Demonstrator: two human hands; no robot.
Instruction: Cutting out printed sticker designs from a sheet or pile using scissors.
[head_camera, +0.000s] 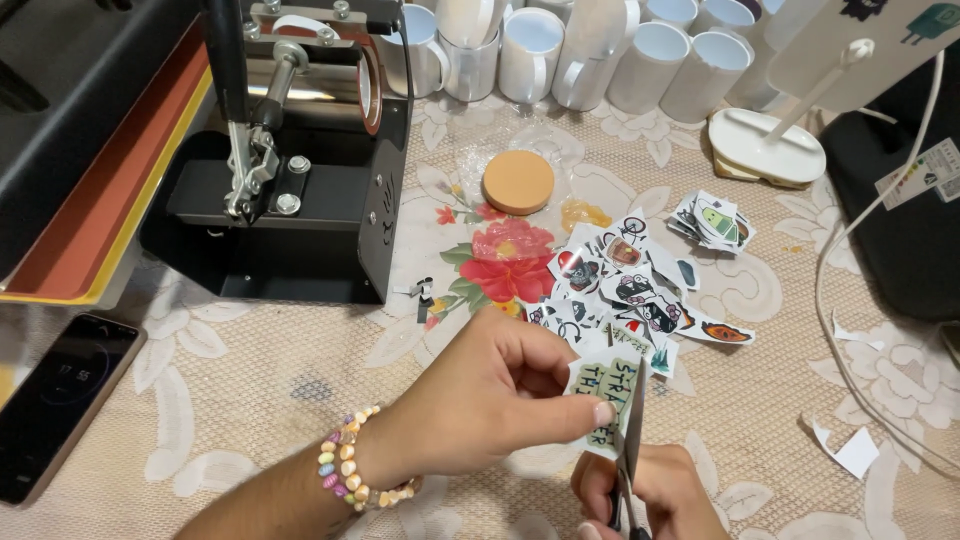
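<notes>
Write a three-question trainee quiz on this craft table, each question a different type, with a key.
1. True or false: the left hand pinches a printed sticker cutout while the right hand works the scissors on it.
2. Multiple choice: what lies between the mug press and the pile of cut stickers? A) a round cork coaster B) a tape roll C) a pen
3. Fill in: the row of white ___ stands at the far edge of the table.

Key: 1 true; 2 A, the round cork coaster; 3 mugs.
</notes>
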